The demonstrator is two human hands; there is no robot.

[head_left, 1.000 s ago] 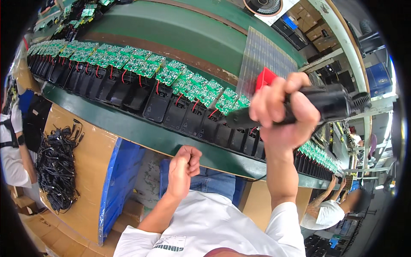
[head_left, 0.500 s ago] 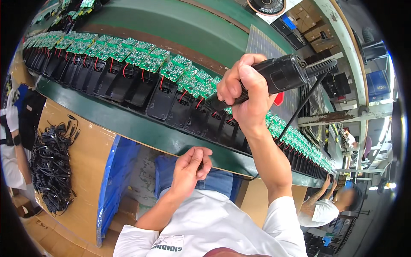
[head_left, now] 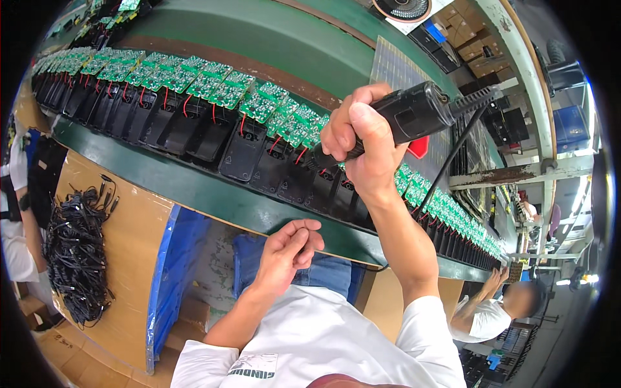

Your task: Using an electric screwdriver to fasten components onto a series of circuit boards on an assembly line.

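My right hand (head_left: 369, 139) is wrapped round a black electric screwdriver (head_left: 414, 115), its corded end up to the right. The screwdriver's other end points down left at the black plastic housings (head_left: 265, 163), where my hand partly hides them. Green circuit boards (head_left: 262, 102) lie along the housings' far side, joined to them by red wires. My left hand (head_left: 288, 253) hovers near the bench's front edge, palm up, with curled fingers and the thumb against them. Whatever may be in those fingers is too small or hidden to make out.
A black cable (head_left: 456, 155) hangs from the screwdriver across the row at right. A heap of black cords (head_left: 77, 255) lies on cardboard at left. The green bench edge (head_left: 194, 194) curves in front. A co-worker (head_left: 491, 313) works at far right; another person's arm shows at far left.
The screwdriver and my right hand have shifted slightly left. My left hand's fingers have loosened a little, with the thumb moved. The co-worker's head and hands at right have moved slightly.
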